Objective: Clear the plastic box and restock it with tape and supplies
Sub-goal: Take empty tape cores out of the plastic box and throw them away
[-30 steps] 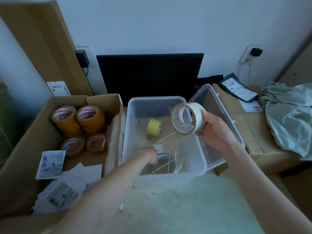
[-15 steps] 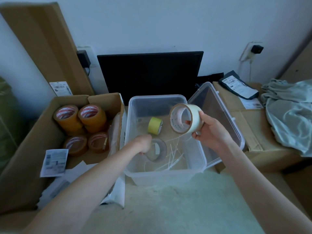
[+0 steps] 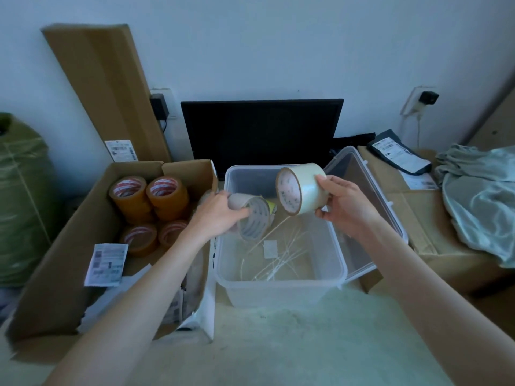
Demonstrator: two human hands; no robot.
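A clear plastic box (image 3: 281, 284) stands open in front of me, with white cable ties (image 3: 274, 264) and a paper scrap on its floor. My right hand (image 3: 344, 204) grips a wide whitish tape roll (image 3: 302, 188) above the box's back right. My left hand (image 3: 216, 215) grips a second, clear tape roll (image 3: 253, 218) over the box's left rim, lifted off the floor. A small yellow tape roll (image 3: 271, 205) peeks out behind that roll, mostly hidden.
A cardboard box (image 3: 69, 246) on the left holds several brown tape rolls (image 3: 147, 199) and shipping labels. The box's lid (image 3: 370, 207) leans at its right side. A black monitor (image 3: 260, 132) stands behind. Another carton with cloth (image 3: 482, 201) lies on the right.
My left hand has lifted the clear roll from the box floor up and leftward to the left rim. My right hand has raised its whitish roll slightly.
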